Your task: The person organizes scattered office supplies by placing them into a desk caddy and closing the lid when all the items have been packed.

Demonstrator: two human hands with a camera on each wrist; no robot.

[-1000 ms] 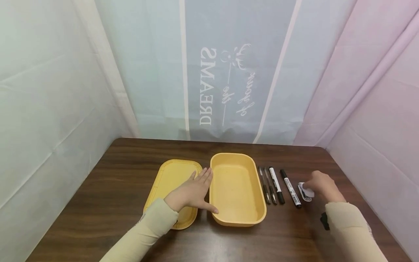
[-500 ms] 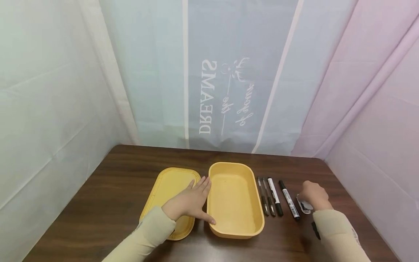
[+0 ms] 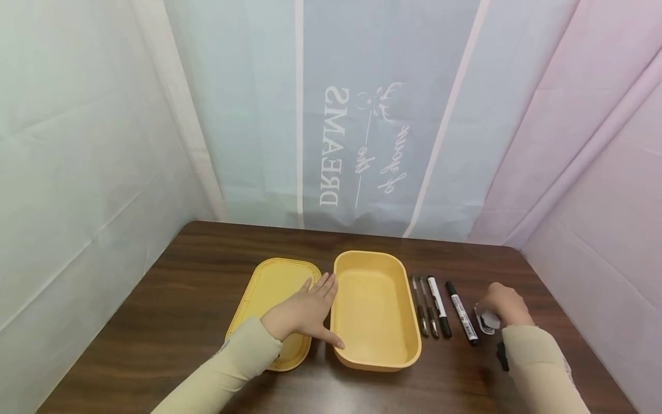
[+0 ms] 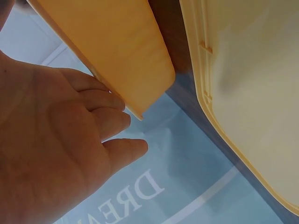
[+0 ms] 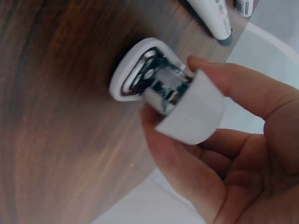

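My left hand [image 3: 305,311] rests with straight, spread fingers on the left rim of a yellow rectangular box [image 3: 374,310]. In the left wrist view, its fingertips touch the box's edge [image 4: 133,51]. A flat yellow lid [image 3: 276,282] lies under the left forearm, partly covered by it. Far right, my right hand [image 3: 504,305] pinches the white top of a small white stapler [image 3: 487,322] between thumb and fingers. The right wrist view shows the stapler [image 5: 196,112] with bare metal parts at its middle and its rounded base near the table.
Right of the box lie two clear pens [image 3: 424,313], a white marker with a black cap [image 3: 439,307] and another marker [image 3: 462,313]. A small black thing [image 3: 502,356] shows beside the right sleeve. Cloth walls border the dark wooden table [image 3: 155,322].
The head view has shifted a little. My right hand stays at the stapler throughout, and my left hand keeps its place on the box rim.
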